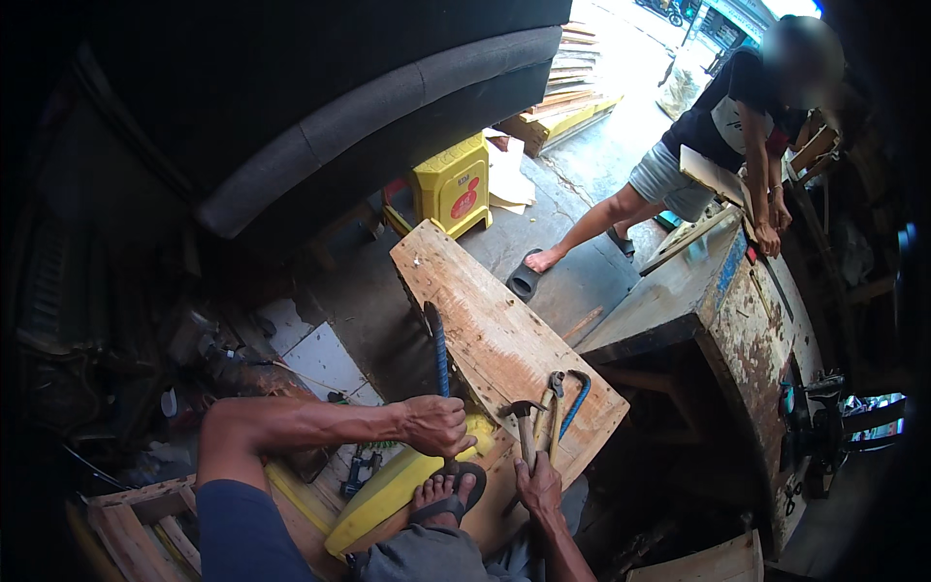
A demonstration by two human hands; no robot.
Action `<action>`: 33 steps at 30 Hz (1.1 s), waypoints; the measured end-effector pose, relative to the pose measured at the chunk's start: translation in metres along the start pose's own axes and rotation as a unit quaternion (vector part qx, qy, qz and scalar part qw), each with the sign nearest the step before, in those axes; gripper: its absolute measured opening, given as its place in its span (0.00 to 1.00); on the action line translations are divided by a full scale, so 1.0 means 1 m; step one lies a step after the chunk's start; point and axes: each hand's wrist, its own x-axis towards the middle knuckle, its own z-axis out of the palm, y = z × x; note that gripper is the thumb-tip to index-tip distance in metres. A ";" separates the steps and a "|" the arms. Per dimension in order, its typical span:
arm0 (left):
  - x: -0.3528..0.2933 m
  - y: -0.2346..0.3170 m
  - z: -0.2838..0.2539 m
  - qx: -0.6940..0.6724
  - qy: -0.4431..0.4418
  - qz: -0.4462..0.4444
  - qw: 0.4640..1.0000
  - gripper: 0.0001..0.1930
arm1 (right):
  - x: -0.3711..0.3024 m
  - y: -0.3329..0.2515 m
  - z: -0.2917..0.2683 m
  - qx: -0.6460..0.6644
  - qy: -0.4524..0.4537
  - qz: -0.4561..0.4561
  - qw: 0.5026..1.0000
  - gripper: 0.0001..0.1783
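Observation:
My left hand [436,425] is closed around a blue pry bar [440,354] with a dark hooked end, held upright beside the wooden board [485,310]. In my right hand [538,485] is the wooden handle of a claw hammer [525,419], its dark head over the board's near end. Close to the hammer are pincers [556,393] with pale handles and a second blue hooked bar [576,400]. My sandalled foot [448,493] rests at the board's near side, below my left hand. Small dark marks dot the board's edges.
A yellow plastic stool [454,186] stands beyond the board; a yellow plastic piece [388,495] lies near my foot. At right, a person [718,126] leans over a worn wooden workbench [766,320]. Stacked planks [572,78] stand behind; a wooden crate [145,533] is lower left.

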 end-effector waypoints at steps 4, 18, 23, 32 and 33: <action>0.016 0.019 0.008 -0.033 0.088 0.051 0.994 0.11 | 0.021 -0.015 -0.008 -0.085 0.207 -0.093 0.970 0.20; 0.087 0.103 0.045 -0.290 -0.196 0.196 0.916 0.11 | 0.036 -0.102 -0.077 0.197 0.219 -0.292 0.910 0.12; 0.095 0.111 0.046 -0.435 -0.272 0.075 0.855 0.09 | 0.036 -0.085 -0.128 0.175 0.212 -0.320 0.907 0.09; 0.079 0.125 0.042 -0.418 -0.218 -0.078 0.879 0.19 | 0.136 -0.003 -0.285 0.424 0.252 0.030 0.869 0.30; 0.078 0.123 0.041 -0.422 -0.179 -0.085 0.885 0.18 | 0.125 0.000 -0.266 0.356 0.233 0.044 0.904 0.29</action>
